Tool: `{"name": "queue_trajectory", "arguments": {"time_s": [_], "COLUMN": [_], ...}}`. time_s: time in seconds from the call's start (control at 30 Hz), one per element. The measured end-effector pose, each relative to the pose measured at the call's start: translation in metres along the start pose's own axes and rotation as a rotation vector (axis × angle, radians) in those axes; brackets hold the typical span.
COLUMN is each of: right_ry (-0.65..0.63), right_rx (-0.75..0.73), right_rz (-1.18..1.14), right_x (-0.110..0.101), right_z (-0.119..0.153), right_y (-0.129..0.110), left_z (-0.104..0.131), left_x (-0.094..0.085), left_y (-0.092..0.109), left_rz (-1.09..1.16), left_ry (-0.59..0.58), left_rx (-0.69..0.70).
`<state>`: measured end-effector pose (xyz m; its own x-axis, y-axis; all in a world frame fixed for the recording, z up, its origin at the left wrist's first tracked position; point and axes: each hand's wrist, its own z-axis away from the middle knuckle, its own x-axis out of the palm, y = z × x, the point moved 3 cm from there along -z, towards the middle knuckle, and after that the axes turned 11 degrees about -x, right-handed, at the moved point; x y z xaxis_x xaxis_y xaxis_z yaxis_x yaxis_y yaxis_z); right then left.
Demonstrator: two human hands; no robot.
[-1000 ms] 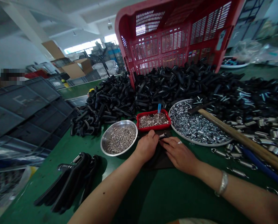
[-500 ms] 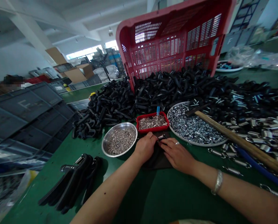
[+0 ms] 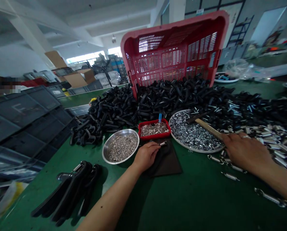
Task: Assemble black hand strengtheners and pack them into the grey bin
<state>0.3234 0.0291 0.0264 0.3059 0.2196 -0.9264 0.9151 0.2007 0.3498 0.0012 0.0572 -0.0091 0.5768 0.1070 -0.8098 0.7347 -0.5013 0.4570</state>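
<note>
My left hand (image 3: 147,156) is closed on a black handle piece with a small spring (image 3: 162,143) at its end, over a dark square pad (image 3: 171,163). Over at the right, my right hand (image 3: 247,149) has its fingers wrapped round the wooden handle of a hammer (image 3: 209,129). The hammer's head rests on the round tray of small metal parts (image 3: 196,136). Just behind my left hand stand a red box of pins (image 3: 154,129) and a steel bowl of small rings (image 3: 124,146).
A red crate (image 3: 172,57) lies on its side behind a wide heap of black parts (image 3: 114,109). Several black handles (image 3: 71,192) lie at the front left. Loose springs (image 3: 230,175) are scattered at the right. Grey bins (image 3: 25,118) stand at the left.
My right hand has left the piece on the pad, moved right and closed on the hammer's handle. My left hand still holds the piece. The view has shifted slightly.
</note>
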Motion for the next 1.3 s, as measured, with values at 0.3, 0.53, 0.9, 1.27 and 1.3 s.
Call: {"name": "queue_trajectory", "arguments": {"time_s": [0.3,0.53,0.9,1.27,1.3], "right_ry": [0.022,0.048,0.238,0.168,0.119], "right_rx": [-0.008,-0.165,-0.257,-0.23,-0.246], "right_rz": [-0.761,-0.944,-0.713,-0.698,-0.706], "right_x": [0.004,-0.017,-0.044,-0.046,-0.043], "right_z": [-0.008,0.038,0.032,0.028,0.029], "right_y": [0.028,-0.045,-0.06,-0.056,-0.059], "left_z": [0.013,0.018,0.015,0.014,0.014], "left_x": [-0.012,-0.011,-0.015,-0.018,-0.018], "left_y": [0.019,0.024,0.021,0.014,0.013], "left_rz": [-0.289,-0.351,-0.355,-0.329,-0.324], "left_ry": [-0.182,-0.285,-0.283,-0.338,-0.341], "left_rx": [-0.126,-0.236,-0.214,-0.188,-0.183]}}
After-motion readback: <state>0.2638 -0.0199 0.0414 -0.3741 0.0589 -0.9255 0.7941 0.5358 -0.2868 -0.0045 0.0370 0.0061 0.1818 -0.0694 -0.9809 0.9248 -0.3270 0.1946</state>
